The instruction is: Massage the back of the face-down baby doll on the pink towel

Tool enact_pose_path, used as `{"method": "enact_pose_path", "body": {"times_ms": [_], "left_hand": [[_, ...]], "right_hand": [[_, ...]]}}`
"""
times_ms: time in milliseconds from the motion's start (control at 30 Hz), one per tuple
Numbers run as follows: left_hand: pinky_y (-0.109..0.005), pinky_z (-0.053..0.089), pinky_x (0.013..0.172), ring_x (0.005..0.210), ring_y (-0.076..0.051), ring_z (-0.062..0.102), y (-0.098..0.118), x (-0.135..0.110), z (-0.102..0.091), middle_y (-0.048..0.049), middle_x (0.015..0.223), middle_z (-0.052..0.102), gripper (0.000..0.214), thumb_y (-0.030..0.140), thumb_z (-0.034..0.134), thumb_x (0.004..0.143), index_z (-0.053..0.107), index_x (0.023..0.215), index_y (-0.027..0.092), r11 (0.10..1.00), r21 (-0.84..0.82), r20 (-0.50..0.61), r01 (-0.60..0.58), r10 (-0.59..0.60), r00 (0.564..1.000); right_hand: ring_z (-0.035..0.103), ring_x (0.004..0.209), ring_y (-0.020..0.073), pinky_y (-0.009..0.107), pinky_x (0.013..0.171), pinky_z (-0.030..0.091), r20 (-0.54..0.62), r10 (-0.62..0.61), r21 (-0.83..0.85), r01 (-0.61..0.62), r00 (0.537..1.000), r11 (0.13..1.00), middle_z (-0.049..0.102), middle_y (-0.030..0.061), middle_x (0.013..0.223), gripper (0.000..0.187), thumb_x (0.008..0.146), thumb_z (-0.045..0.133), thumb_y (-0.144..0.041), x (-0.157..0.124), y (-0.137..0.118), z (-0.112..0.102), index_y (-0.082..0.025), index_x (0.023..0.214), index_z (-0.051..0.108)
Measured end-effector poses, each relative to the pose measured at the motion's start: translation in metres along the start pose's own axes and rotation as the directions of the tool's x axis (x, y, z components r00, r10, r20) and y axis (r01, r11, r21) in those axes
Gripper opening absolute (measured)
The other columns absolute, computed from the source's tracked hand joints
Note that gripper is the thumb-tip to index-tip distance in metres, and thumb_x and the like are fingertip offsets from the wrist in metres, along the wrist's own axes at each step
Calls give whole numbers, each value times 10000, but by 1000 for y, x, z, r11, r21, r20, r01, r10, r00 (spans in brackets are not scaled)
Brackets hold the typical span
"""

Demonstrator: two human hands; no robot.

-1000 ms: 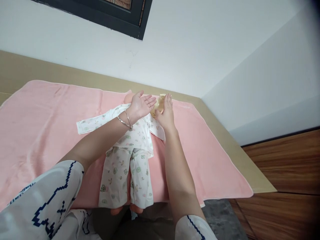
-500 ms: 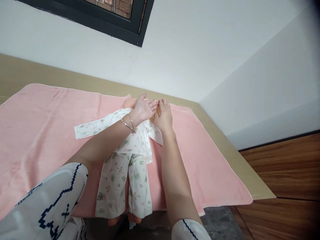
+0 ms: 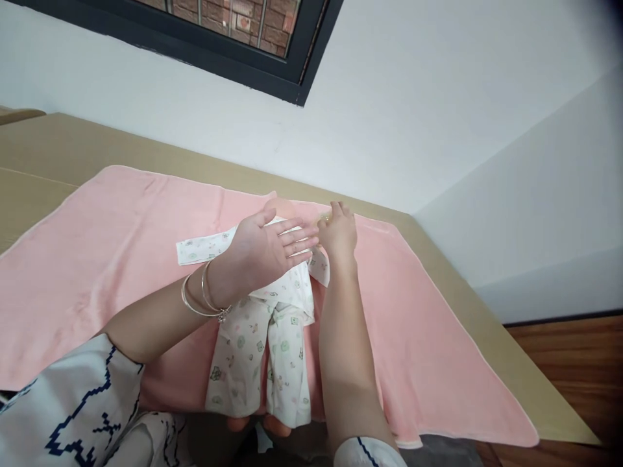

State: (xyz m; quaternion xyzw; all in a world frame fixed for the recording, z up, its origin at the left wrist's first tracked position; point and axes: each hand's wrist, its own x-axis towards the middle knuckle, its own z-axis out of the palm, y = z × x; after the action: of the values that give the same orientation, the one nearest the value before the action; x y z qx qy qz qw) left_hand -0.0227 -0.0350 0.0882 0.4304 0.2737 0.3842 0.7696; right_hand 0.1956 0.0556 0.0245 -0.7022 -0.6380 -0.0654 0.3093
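Note:
A doll in a white printed baby suit (image 3: 265,337) lies on its back on a pink towel (image 3: 121,233), head (image 3: 280,206) towards the wall. One sleeve (image 3: 204,246) is stretched out flat to the left. My left hand (image 3: 272,250) hovers palm up over the doll's chest, fingers spread and holding nothing, with thin bangles (image 3: 202,301) on the wrist. My right hand (image 3: 338,233) is beside the doll's head, fingers curled round a small yellowish object (image 3: 325,218) that is mostly hidden. The two hands' fingertips almost touch.
The towel covers a tan table (image 3: 58,143) set into a corner of white walls. A dark-framed window (image 3: 302,71) is above. The doll's bare feet (image 3: 238,425) stick out past the table's near edge. Wooden floor (image 3: 574,363) shows at the right.
The view has shifted so everything sits further right. My left hand has drawn back over the doll's chest, still palm up. The yellowish object is now mostly covered by my right hand.

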Motion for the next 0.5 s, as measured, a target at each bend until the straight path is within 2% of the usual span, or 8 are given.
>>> {"method": "enact_pose_path", "body": {"times_ms": [133,267,367,433,500], "left_hand": [[-537,502,1076,1334,-321,572,7,-7,-12,-141,1372,636,733,603,74,963,535,1391,227,982,153,-1,-110,111,994],[-570,438,1127,1376,-335,525,1,-7,-22,-126,1360,642,711,651,126,965,539,1399,270,915,336,-23,-224,246,969],[-585,417,1135,1383,-343,514,-5,-6,-24,-126,1352,644,710,648,117,971,510,1432,278,897,366,-63,-246,288,956],[-578,437,1116,1372,-345,526,-5,-5,-23,-134,1348,645,706,628,107,977,480,1458,269,911,345,-76,-225,266,961],[-573,468,1086,1351,-349,547,-2,-6,-21,-152,1330,653,690,592,118,986,470,1465,243,941,287,-106,-180,218,970]], "right_hand": [[332,1472,336,552,1180,361,41,-22,5,22,999,1000,402,201,1561,593,869,444,-211,-6,4,-2,-77,1447,445],[261,1518,355,594,1196,320,77,-24,-15,25,997,1000,345,206,1603,639,859,470,-224,-12,-2,-7,-67,1475,403],[290,1504,386,621,1183,322,79,-12,14,11,997,1000,419,212,1560,536,873,470,-251,-17,-14,-16,-73,1374,536],[307,1497,394,608,1178,341,86,-9,49,4,996,999,472,210,1521,443,886,461,-260,-22,-24,-26,-88,1253,640],[330,1488,396,598,1172,360,94,-5,84,-3,996,996,479,220,1512,416,895,461,-260,-29,-36,-37,-87,1209,672]]}}
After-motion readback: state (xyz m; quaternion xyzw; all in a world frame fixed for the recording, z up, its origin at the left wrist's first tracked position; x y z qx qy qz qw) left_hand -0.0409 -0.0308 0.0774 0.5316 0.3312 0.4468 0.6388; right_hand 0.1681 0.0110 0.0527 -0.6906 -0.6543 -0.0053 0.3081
